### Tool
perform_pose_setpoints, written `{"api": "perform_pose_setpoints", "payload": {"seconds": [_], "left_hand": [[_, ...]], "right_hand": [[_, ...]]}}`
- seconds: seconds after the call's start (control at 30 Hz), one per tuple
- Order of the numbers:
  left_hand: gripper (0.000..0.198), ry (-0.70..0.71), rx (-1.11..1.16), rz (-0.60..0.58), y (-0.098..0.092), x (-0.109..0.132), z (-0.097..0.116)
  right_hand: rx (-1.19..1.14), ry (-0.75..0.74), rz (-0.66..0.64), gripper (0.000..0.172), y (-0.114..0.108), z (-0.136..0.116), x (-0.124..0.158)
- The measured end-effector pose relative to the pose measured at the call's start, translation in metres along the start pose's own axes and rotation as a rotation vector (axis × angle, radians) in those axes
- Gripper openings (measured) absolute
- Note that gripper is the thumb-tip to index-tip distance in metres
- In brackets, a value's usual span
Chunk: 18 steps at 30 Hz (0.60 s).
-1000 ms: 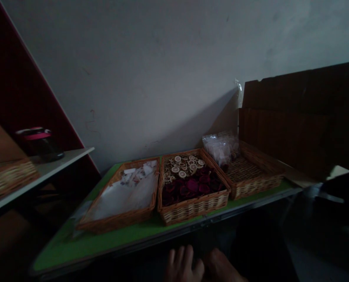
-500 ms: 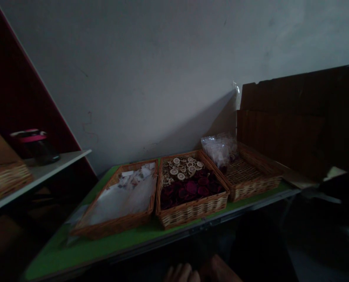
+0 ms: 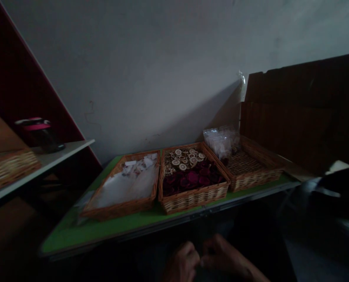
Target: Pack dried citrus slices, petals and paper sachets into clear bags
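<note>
My left hand (image 3: 182,261) and my right hand (image 3: 221,252) are low in the dark below the front edge of the green table (image 3: 83,235). Both have curled fingers and their fingertips meet between them; anything held there is too small and dark to make out. On the table stand three wicker baskets: the left basket (image 3: 120,207) holds white plastic and paper bits, the middle basket (image 3: 192,197) holds dried citrus slices and dark red flowers, the right basket (image 3: 259,178) holds clear plastic bags (image 3: 220,143) at its back.
A grey wall rises behind the table. Brown cardboard (image 3: 304,113) leans at the right. A white shelf (image 3: 45,160) at the left carries a dark jar with a pink lid (image 3: 39,133) and another wicker basket (image 3: 6,170). A dark object (image 3: 330,196) sits at the right.
The view tilted, so both hands show more fully. My left hand's fingers, spread a second ago, have curled, and the two hands now meet at the fingertips.
</note>
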<state>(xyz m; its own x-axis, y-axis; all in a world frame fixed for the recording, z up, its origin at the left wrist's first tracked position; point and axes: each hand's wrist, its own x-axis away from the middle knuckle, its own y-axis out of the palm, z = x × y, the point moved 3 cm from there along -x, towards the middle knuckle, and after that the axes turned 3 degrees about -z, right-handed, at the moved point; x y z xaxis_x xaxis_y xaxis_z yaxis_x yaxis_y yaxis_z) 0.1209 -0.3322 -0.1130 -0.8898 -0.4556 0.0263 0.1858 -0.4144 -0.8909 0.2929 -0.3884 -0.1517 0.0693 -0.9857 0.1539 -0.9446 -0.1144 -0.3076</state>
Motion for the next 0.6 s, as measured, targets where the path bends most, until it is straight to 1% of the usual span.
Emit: {"api": "perform_pose_setpoints", "payload": {"seconds": [0.07,0.13,0.23,0.3,0.33,0.37,0.4,0.47,0.5,0.53,0.6], "left_hand": [[0.037,-0.051,0.096,0.023,-0.013,0.0,0.008],[0.026,-0.076,0.173,-0.022,-0.021,-0.003,0.014],[0.023,-0.064,0.234,-0.062,-0.028,-0.01,0.019],[0.022,-0.031,0.255,-0.046,-0.033,-0.013,0.018],[0.021,-0.016,0.264,-0.038,-0.036,-0.015,0.017],[0.02,-0.001,0.266,-0.033,-0.039,-0.016,0.015],[0.02,0.009,0.264,-0.03,-0.042,-0.018,0.013],[0.02,0.018,0.257,-0.025,-0.048,-0.02,0.007],[0.02,0.025,0.257,-0.026,-0.051,-0.021,0.005],[0.02,0.036,0.26,-0.027,-0.054,-0.022,0.003],[0.018,0.056,0.267,-0.033,-0.06,-0.024,0.0]], "right_hand": [[0.029,0.012,0.07,0.039,-0.007,-0.003,-0.004],[0.078,0.029,0.157,0.032,-0.014,-0.004,-0.007],[0.152,0.015,0.249,0.022,-0.023,-0.008,-0.006],[0.163,-0.081,0.29,0.012,-0.027,-0.016,0.0],[0.156,-0.163,0.309,0.011,-0.03,-0.023,0.005],[0.145,-0.264,0.313,0.015,-0.033,-0.032,0.011],[0.128,-0.37,0.293,0.019,-0.035,-0.041,0.018],[0.098,-0.531,0.164,0.03,-0.039,-0.056,0.032],[0.095,-0.559,0.083,0.037,-0.04,-0.062,0.039],[0.106,-0.552,0.014,0.045,-0.041,-0.065,0.044],[0.167,-0.48,-0.062,0.061,-0.041,-0.066,0.052]]}}
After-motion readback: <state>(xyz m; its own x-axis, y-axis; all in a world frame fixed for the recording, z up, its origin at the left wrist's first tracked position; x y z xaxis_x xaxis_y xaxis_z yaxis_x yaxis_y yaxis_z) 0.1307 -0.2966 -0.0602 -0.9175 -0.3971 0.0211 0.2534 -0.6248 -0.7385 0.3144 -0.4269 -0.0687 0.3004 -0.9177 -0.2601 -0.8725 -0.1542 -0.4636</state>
